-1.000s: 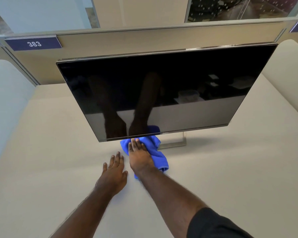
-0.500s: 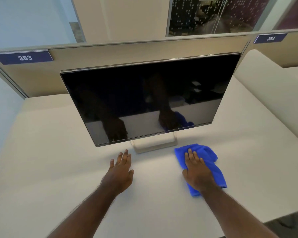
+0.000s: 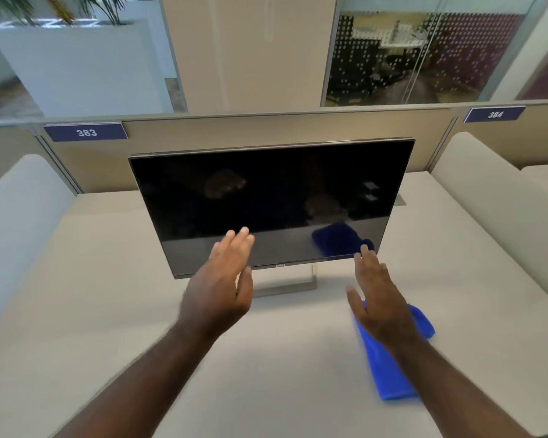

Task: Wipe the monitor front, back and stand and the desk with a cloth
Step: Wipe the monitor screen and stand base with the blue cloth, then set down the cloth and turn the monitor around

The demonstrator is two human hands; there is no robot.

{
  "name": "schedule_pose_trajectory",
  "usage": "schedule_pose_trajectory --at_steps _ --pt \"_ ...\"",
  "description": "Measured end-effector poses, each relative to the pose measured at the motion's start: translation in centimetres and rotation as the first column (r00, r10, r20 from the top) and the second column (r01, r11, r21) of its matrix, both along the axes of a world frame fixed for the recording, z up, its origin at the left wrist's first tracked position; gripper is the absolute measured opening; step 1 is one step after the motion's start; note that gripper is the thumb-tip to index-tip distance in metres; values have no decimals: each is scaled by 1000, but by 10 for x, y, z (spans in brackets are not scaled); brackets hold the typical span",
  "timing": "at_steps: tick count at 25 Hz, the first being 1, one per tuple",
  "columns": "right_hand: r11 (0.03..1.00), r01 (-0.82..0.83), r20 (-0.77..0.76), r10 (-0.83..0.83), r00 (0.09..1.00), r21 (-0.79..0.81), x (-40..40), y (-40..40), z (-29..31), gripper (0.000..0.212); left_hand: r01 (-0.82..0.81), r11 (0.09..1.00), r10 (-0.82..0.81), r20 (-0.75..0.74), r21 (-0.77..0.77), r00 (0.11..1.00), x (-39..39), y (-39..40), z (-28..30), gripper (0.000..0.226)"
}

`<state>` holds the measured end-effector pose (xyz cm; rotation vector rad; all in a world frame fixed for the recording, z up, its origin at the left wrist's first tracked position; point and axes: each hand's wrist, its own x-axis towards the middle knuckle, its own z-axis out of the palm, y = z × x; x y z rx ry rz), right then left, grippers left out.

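Head view, workstation 383. Item 1: monitor (image 3: 266, 203), one, dark glossy screen switched off, standing upright on the counter (image 3: 108, 311) near the back partition (image 3: 266, 128). Judged moderately heavy, rigid, top-heavy on its mount; the panel face is fragile and smears readily, so grip belongs on the side bezels or lower edge, never on the glass. Item 2: stand (image 3: 285, 282), one, slim silver frame foot under the screen's lower edge, stiff, probably metal, safe to grasp.

Item 3: cloth (image 3: 389, 374), one, blue, soft and limp, light, lying rumpled on the counter to the right of the stand; its upper part is hidden under the right hand. Best pinched at a fold or gathered into the palm. Its reflection shows blue in the screen's lower right corner.

Item 4: left hand (image 3: 217, 286), one, raised off the counter in front of the screen's lower edge, fingers extended and loosely together, holding nothing. Item 5: right hand (image 3: 378, 301), one, flat with fingers spread, above the cloth, fingertips near the screen's lower right corner; whether it presses the cloth cannot be told.

Further: number plates, two, reading 383 (image 3: 86, 132) and 384 (image 3: 494, 114); padded side dividers, two; planter (image 3: 73, 64), one, beyond the partition.
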<state>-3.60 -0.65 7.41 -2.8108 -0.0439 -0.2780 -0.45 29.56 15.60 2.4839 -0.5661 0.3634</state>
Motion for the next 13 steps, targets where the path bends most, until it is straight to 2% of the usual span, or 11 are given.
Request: schedule_pose_trajectory --at_steps 1,3,7,13 --pt "999 -29 115 30 993 -14 18 9 32 68 -18 1000 19 81 -16 997 8 -5 22 59" --pt "998 -42 219 50 974 -44 55 26 92 70 -77 997 76 123 8 990 29 -14 62 64" --pt "974 -79 188 120 975 -214 109 52 170 73 -157 963 147 62 218 987 76 -26 104 68" --pt "926 -127 106 174 979 -355 132 63 184 71 -168 899 192 -21 405 981 98 -42 113 64"
